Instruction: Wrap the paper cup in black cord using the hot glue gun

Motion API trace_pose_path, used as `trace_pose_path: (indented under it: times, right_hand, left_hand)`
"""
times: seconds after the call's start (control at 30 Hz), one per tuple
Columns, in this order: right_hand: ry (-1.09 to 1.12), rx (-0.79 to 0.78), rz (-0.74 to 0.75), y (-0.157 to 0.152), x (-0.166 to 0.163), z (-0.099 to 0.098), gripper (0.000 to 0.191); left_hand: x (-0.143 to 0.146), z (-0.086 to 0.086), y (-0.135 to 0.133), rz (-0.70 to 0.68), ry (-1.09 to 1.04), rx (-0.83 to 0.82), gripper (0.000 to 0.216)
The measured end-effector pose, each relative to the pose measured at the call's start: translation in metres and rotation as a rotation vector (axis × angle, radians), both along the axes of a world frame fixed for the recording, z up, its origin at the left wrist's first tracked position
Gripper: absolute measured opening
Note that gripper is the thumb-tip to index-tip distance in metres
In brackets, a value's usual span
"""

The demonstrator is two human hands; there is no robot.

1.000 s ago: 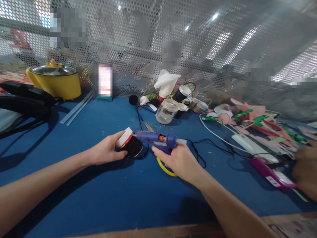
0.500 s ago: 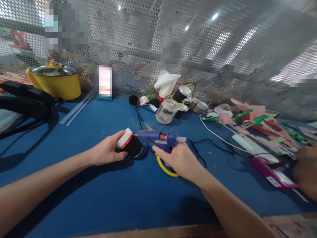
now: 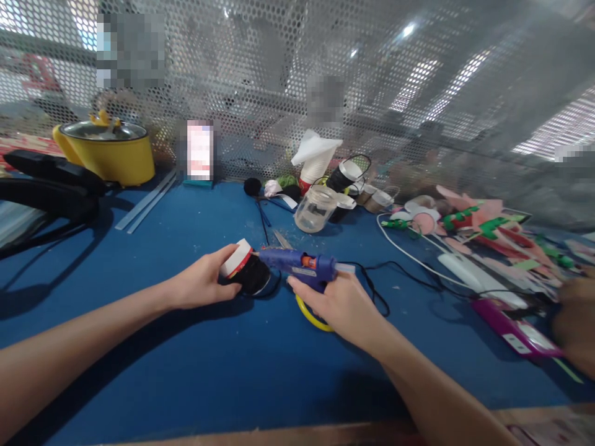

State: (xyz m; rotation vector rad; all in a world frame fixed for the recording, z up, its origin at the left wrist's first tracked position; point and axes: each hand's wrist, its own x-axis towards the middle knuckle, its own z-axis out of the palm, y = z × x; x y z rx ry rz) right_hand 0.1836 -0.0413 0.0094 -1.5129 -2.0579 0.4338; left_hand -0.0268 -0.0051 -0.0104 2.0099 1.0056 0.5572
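Observation:
My left hand [image 3: 199,282] is closed around a small craft piece [image 3: 244,269] with a white and red top and a black fuzzy body, held just above the blue table [image 3: 186,359]. My right hand [image 3: 341,303] grips a blue hot glue gun [image 3: 300,265] with a yellow wire stand. Its nozzle points left and touches the craft piece near the white top. A black cord [image 3: 376,282] runs from the gun to the right.
A clear jar [image 3: 316,209], cups and pom-poms stand at the back by the perforated metal screen [image 3: 288,80]. A yellow pot [image 3: 109,152] sits back left, a black tool [image 3: 51,189] at far left. Felt cutouts [image 3: 483,229], a white cable and a purple case lie right, near another person's hand [image 3: 576,328].
The glue gun's nozzle has stayed at the craft piece; both hands hold nearly still. The view has shifted slightly.

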Motion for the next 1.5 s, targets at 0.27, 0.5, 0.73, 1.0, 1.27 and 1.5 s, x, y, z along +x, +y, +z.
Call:
trace_pose_path:
  times: [0.27,0.5,0.73,1.0,1.27,1.5]
  right_hand:
    - [0.031,0.009,0.113,-0.007,-0.006,0.000,0.016]
    - [0.015,0.071,0.126,-0.011,-0.009,-0.008,0.013]
    - [0.008,0.008,0.116,-0.009,-0.005,-0.004,0.015]
    - [0.010,-0.003,0.023,0.004,0.000,-0.001,0.019]
    - [0.048,-0.007,0.022,0.011,0.001,-0.001,0.024]
    - [0.066,-0.001,0.044,0.009,0.001,0.000,0.022]
  left_hand:
    - [0.000,0.002,-0.001,0.029,0.036,0.030,0.039]
    - [0.000,0.002,-0.002,0.050,0.059,0.052,0.044]
    - [0.000,0.001,-0.002,0.034,0.055,0.042,0.042]
    - [0.000,0.001,-0.001,0.015,0.029,0.011,0.042]
    - [0.001,0.003,-0.001,0.022,0.040,0.020,0.040]
    - [0.001,0.004,-0.002,0.028,0.059,0.026,0.042]
